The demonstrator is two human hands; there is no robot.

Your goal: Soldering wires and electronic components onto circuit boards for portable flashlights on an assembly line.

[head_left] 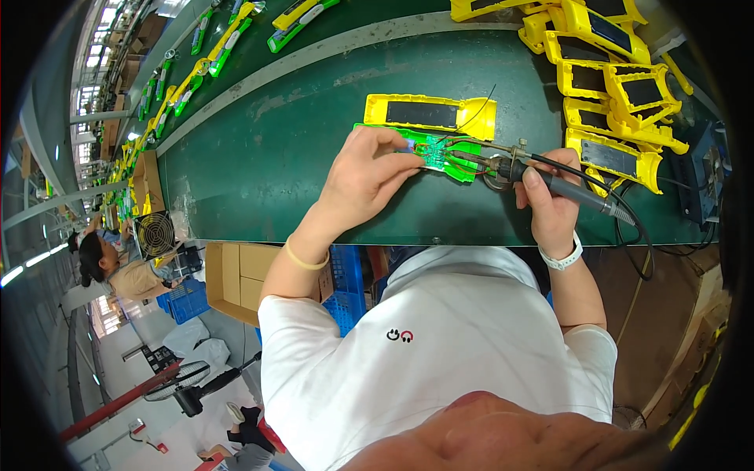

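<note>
We see the green shell, with the circuit board in it, lying on the table just in front of a yellow shell. The left hand has its fingers bent close together at the left end of the board, near the thin wires; we cannot tell if they pinch something or only steady it. The right hand is closed around the handle of a soldering iron, whose tip points to the board.

We judge that the green shell is light, stiff and a little slippery, like plastic, while the board and wires seem fragile. We would hold it by the outer edges, away from the hot tip.

About writing, we can read no brand or label; the shirt carries only two small drawn faces.
</note>
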